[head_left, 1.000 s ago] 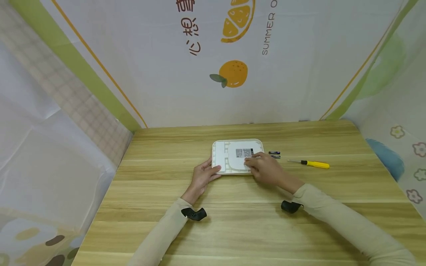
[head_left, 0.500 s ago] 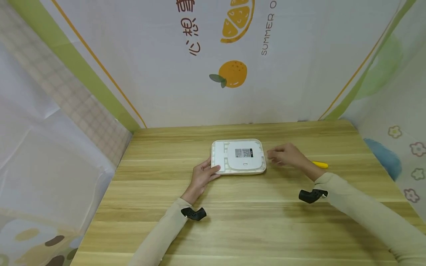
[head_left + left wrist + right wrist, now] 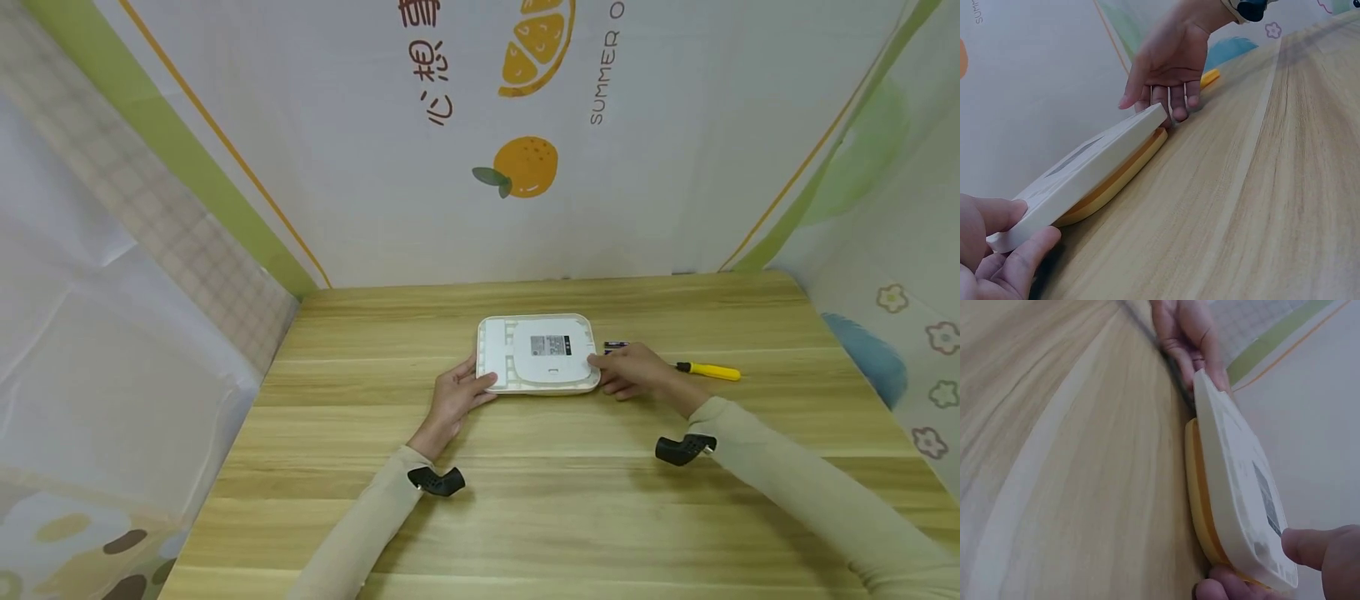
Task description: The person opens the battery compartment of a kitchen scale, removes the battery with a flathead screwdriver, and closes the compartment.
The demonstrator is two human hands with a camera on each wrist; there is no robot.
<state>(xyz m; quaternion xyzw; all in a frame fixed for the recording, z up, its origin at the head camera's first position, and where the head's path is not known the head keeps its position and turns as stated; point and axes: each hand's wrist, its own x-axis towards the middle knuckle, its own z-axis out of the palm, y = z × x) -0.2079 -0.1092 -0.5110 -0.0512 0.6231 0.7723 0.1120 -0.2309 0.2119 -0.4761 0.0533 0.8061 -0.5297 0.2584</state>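
Observation:
What looks like a flat white kitchen scale point(image 3: 536, 375) lies underside up, its printed label point(image 3: 551, 345) on top and a yellow part point(image 3: 1113, 190) beneath. With thumb above and fingers below, my left hand point(image 3: 455, 397) grips its left end, which is raised off the table in the left wrist view. My right hand point(image 3: 633, 369) is at the opposite edge. In the right wrist view its thumb point(image 3: 1310, 545) reaches over the white face while its fingers point(image 3: 1229, 586) lie under the rim. Right beyond that hand are small dark batteries point(image 3: 617, 344), partly covered.
A yellow-handled screwdriver point(image 3: 714, 371) lies right of my right hand, its shaft mostly hidden. The wooden table point(image 3: 525, 500) ends at a printed cloth point(image 3: 637, 225) behind, with more cloth hanging at both sides.
My right hand left the scale's lower right, swung right over the batteries, then came back to the scale's right edge. The left hand and the scale stayed in place.

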